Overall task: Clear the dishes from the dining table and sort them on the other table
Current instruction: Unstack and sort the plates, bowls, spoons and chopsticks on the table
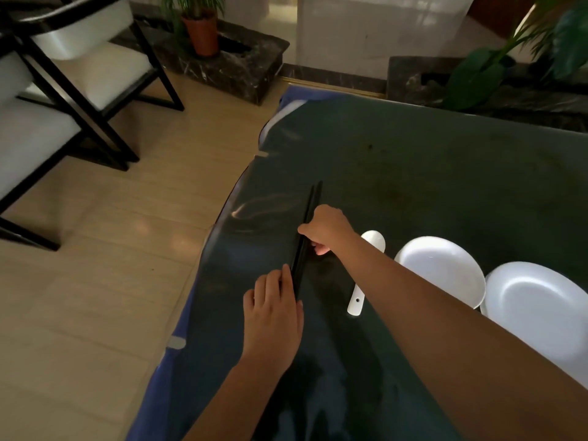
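A pair of black chopsticks (313, 198) lies lengthwise on the dark glass table (445, 173), near its left edge. My right hand (326, 229) is closed around their middle. My left hand (273, 313) rests at their near end, fingers together and touching them. A white ceramic spoon (366, 275) lies just right of my right wrist, partly hidden by the forearm. Two white plates sit at the right: one (442, 268) beside the spoon, the other (537, 310) at the frame's edge, both partly covered by my right arm.
Black-framed chairs with white cushions (79, 78) stand on the tiled floor to the left. A potted plant (202, 30) on a marble ledge and another leafy plant (496, 65) stand behind the table. Blue cloth shows under the glass edge (178, 338).
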